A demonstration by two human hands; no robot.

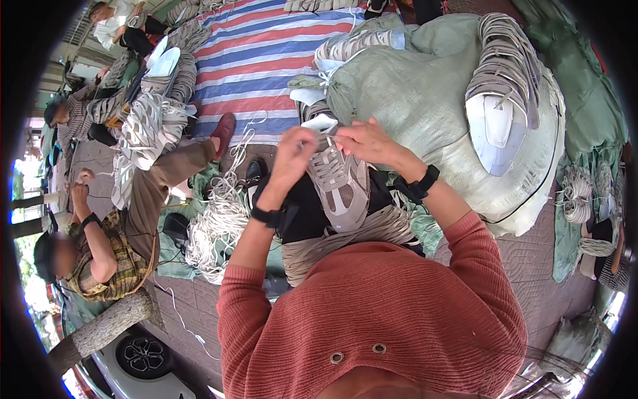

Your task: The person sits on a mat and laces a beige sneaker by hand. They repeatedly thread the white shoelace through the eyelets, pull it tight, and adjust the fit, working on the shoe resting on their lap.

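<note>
1. Two hands work at the top of one grey sneaker, which lies on the person's lap with its toe pointing back toward the body and its collar end away from it.
2. Left hand is curled at the shoe's upper end, its fingertips pressed together in a pinch on what looks like the white lace; the lace is thin, so the exact grip is hard to tell.
3. Right hand sits just beside the left, touching the same end of the shoe, fingers bent and closed on the lace or the eyelet edge.
4. Lace rows already cross the middle of the upper, so I judge the step in hand to be lacing, and near its top eyelets.
5. Next move, as I judge it, calls for a firm pinch on the lace tip, the shoe kept steady on the lap, and an even pull so the rows lie flat.
6. Beside the left knee lies a heap of loose white laces, near at hand.
7. Ahead, a large pale green sack carries stacked shoe pieces, and another person sits to the left on the ground, well apart.
</note>
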